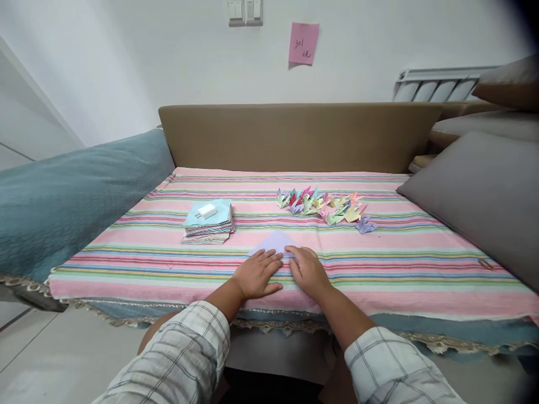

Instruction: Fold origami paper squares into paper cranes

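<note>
A light purple sheet of paper (275, 241), folded to a triangle, lies on the striped cloth with its point away from me. My left hand (257, 274) is laid flat over its lower left part, fingers spread. At its right side is my right hand (309, 270), fingers curled and the index fingertip pressing on the paper near the folded edge. The hands cover much of that edge. Beyond them stands a group of several folded paper cranes (328, 207) in mixed colours. A purple crane (365, 225) sits at the group's right end.
To the left is a stack of coloured paper squares (208, 227) with a white charger plug (206, 211) on top. A striped cloth (138, 252) covers the seat. Grey cushions (484, 191) lie at the right, a brown backrest (295, 137) behind.
</note>
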{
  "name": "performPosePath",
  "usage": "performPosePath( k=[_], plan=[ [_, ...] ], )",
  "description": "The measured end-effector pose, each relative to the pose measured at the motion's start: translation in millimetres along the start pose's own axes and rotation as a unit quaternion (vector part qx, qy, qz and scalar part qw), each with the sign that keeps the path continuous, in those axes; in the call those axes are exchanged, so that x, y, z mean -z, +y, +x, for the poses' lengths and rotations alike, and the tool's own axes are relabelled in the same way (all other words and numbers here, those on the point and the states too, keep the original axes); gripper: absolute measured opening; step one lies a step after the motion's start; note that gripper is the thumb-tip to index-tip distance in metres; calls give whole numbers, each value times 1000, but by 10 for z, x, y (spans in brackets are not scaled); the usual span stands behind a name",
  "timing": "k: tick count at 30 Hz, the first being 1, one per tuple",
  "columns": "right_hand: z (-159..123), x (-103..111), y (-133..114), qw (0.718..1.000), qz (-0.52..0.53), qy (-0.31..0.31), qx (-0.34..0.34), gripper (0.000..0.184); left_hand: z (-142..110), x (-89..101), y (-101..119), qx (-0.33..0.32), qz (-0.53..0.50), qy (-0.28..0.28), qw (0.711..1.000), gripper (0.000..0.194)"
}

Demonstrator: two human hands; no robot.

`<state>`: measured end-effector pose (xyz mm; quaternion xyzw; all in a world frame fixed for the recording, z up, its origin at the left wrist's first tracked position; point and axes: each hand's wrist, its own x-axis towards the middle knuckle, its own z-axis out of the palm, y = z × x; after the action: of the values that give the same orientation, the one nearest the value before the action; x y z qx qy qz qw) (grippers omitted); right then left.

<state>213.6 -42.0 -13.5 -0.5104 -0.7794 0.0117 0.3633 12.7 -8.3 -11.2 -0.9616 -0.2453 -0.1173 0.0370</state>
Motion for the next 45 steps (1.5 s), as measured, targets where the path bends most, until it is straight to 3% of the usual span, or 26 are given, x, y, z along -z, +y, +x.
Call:
performPosePath(
  k=[6, 14, 20, 25, 34, 39, 45],
  plan=[
    [-33, -67, -113, 997, 5, -67, -40, 49, 3, 14, -1, 4, -6, -7, 1000, 60],
    [-79, 208, 44, 984, -32, -51, -168, 42, 4, 15, -13, 6, -19, 1, 1000, 58],
    [-151, 255, 162, 981, -68, -37, -180, 36, -20, 34, -1, 20, -28, 6, 999, 60],
    [-212, 213, 233, 985, -47, -21, -164, 36, -187, 83, -28, 74, -32, 26, 996, 58],
    [-262, 239, 273, 985, 9, -46, -166, 35, -628, 184, -197, 205, -14, 52, 977, 55],
    [-250, 218, 276, 983, 26, -25, -180, 34, -547, 196, -203, 258, -38, 83, 962, 47],
    [-215, 164, 344, 982, 62, 70, -166, 32, -299, 184, -231, 325, -69, 113, 936, 43]
  ],
)
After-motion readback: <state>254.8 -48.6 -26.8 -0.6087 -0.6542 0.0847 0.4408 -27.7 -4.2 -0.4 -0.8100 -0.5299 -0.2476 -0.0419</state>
